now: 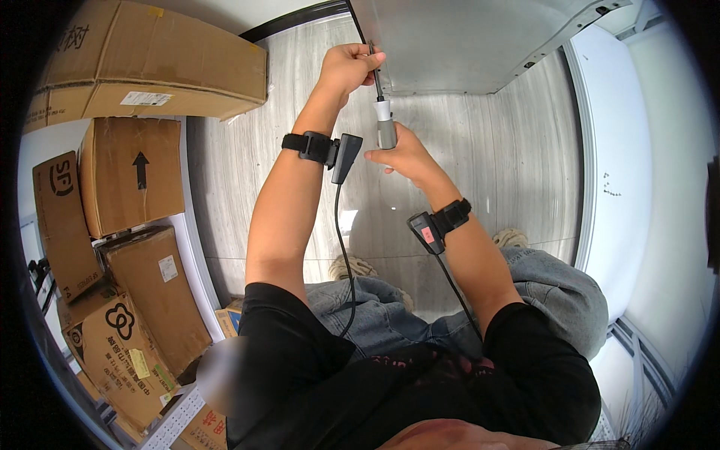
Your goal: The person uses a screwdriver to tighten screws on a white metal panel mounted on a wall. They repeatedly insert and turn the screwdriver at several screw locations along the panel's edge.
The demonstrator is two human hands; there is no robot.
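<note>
A big grey metal panel (457, 52) is seen up top, cardboard boxes (161, 60) piled at left. Now 2 hands are engaged: the shaft is pinched by the left hand (349, 69), the handle gripped by the right hand (405, 152), and the screwdriver (385, 131) is held beside the panel's left edge.

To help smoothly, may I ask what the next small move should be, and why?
Perhaps check the seating of the screwdriver: the right hand holds its handle, the left hand is at its shaft beside the metal panel, and tip contact is unclear.
</note>
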